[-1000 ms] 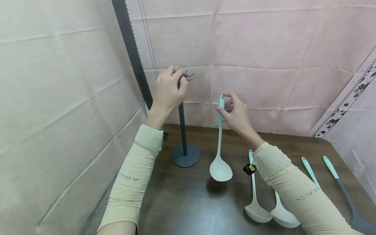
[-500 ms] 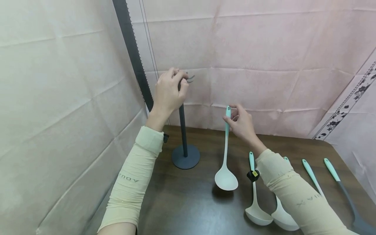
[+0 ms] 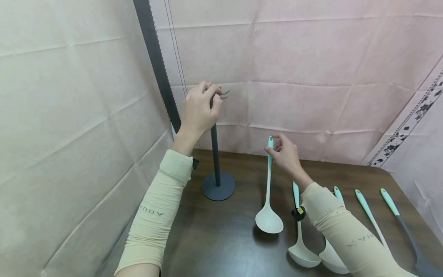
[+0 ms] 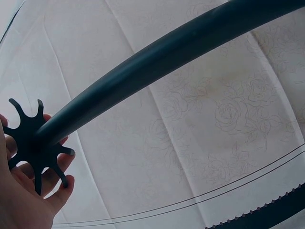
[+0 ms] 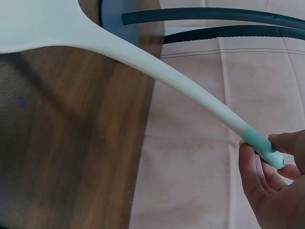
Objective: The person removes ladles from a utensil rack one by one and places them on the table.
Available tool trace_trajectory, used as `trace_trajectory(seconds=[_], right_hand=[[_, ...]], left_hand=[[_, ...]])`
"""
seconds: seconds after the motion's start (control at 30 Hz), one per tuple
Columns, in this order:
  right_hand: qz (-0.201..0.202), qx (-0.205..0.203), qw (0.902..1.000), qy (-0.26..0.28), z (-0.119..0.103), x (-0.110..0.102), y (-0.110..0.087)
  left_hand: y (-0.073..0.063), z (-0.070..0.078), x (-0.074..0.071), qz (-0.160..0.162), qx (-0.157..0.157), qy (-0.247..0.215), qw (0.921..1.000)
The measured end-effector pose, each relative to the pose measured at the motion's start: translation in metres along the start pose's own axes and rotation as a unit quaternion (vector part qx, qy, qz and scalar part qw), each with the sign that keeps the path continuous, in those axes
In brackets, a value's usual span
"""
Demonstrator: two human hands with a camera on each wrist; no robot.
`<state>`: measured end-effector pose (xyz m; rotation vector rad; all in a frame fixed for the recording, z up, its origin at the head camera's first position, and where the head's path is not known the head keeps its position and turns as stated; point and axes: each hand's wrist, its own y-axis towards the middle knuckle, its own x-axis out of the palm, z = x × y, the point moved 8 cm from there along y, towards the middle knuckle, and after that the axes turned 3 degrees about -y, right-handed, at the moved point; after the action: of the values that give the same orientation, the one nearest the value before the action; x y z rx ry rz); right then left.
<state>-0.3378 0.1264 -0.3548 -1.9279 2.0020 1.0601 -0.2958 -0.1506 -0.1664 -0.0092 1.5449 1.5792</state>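
My left hand (image 3: 199, 109) grips the top of a dark utensil stand (image 3: 215, 154), whose round base sits on the table. In the left wrist view, the fingers curl around the stand's hooked crown (image 4: 35, 145), with several of its prongs showing. To the right of the stand, my right hand (image 3: 287, 154) pinches the mint-green handle end of a pale ladle (image 3: 269, 221). It hangs bowl down, with a shadow below it on the table. Thumb and fingertips on the ladle handle (image 5: 259, 140) show in the right wrist view.
Two more pale ladles (image 3: 304, 253) lie right of the held one, the second partly behind my right sleeve. Farther right are a mint-handled utensil (image 3: 370, 213), its head hidden, and a dark-headed one (image 3: 410, 236). Cloth walls (image 3: 311, 57) stand behind and left of the wooden table (image 3: 214, 238).
My right hand has lowered the ladle and moved it slightly right, away from the stand. The left hand stays on the stand's top.
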Motion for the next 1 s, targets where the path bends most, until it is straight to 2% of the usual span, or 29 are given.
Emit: trace_trajectory(seconds=[0.23,1.0], right_hand=[[-0.004,0.006,1.0,-0.005,0.015,0.008,-0.002],[-0.062,0.068,0.9958,0.006,0.056,0.039,-0.021]], left_hand=[[0.001,0.0,-0.002,0.005,0.005,0.0,1.0],[0.001,0.001,0.0,0.003,0.006,-0.002,1.0]])
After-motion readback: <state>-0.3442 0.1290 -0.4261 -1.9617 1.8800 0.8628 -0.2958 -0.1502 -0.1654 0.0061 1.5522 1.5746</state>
